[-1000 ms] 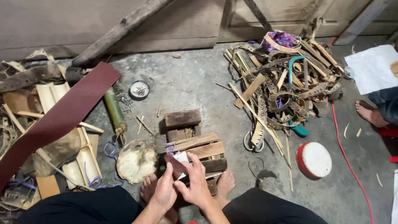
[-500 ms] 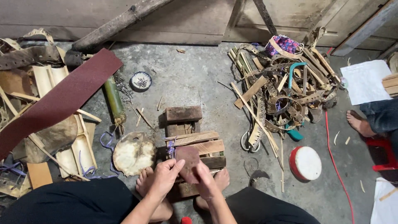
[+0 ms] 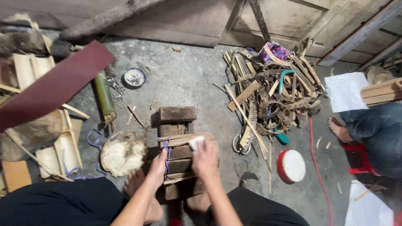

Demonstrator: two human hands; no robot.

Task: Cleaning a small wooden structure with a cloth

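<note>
Head view showed the right hand (image 3: 205,157) pinching a small pale piece (image 3: 196,144) atop the stacked wood blocks (image 3: 180,146), whose slats ran left-right, while the left hand (image 3: 158,166) curled against their left edge, nearer the purple cord (image 3: 166,151)

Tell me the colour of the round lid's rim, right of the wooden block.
Red rim, white face, seen in the head view.

A round red tin with a white lid (image 3: 292,165) is lying on the floor at the near right. A small round dark tin with a pale inside (image 3: 133,78) is sitting at the far left. No labels, signs or screens are showing.
</note>
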